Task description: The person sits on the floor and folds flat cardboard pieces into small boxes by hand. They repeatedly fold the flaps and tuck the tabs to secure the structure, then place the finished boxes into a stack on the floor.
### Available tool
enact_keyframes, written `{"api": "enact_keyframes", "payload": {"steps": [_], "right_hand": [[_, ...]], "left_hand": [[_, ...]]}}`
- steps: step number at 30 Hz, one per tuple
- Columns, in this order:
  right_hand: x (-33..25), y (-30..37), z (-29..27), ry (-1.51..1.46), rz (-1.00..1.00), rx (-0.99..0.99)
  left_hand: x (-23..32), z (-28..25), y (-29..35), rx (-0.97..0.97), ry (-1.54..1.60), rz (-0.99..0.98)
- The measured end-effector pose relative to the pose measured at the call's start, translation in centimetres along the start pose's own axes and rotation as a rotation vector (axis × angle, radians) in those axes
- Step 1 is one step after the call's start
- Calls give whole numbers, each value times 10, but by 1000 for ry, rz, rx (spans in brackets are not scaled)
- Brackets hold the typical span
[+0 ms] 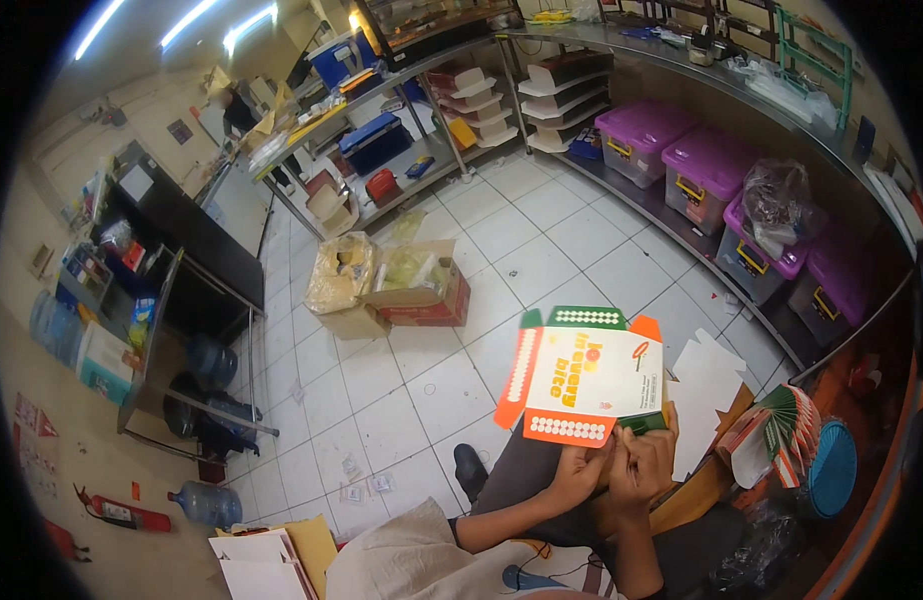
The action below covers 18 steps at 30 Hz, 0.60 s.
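A flat box blank of printed card (606,365), white with orange and green flaps, is held up over my lap. My left hand (579,478) pinches its near edge beside the orange dotted flap. Close by, my right hand (643,462) has its fingers closed at the near right corner, on the green flap. The fingertips of both hands almost meet there, and some are hidden. White card sheets (703,385) lie just beyond my right hand. A fanned stack of green, orange and white card pieces (786,430) stands farther right.
A blue round plastic item (833,468) is beside the fanned stack. Paper sheets (256,562) lie at my left. On the tiled floor ahead stand an open carton (436,300) and a wrapped box (346,300). Purple-lidded bins (706,160) line the right shelf. A person (239,112) stands far off.
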State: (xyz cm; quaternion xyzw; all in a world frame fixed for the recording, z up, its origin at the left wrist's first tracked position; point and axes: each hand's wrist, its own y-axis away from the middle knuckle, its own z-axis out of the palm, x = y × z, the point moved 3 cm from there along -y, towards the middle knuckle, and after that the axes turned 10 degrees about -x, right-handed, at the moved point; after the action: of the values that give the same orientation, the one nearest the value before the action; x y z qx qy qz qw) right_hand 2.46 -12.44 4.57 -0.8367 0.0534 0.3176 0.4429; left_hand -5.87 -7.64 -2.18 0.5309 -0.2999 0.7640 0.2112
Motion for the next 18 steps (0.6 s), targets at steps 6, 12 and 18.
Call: {"api": "enact_keyframes", "payload": {"steps": [6, 12, 18], "right_hand": [[13, -2, 1, -260, 336, -6], [57, 0, -29, -420, 330, -35], [55, -5, -11, -127, 424, -65]], "left_hand": [[-2, -16, 3, -77, -77, -168], [-3, -48, -18, -11, -843, -142], [-26, -52, -11, -36, 118, -679]]}}
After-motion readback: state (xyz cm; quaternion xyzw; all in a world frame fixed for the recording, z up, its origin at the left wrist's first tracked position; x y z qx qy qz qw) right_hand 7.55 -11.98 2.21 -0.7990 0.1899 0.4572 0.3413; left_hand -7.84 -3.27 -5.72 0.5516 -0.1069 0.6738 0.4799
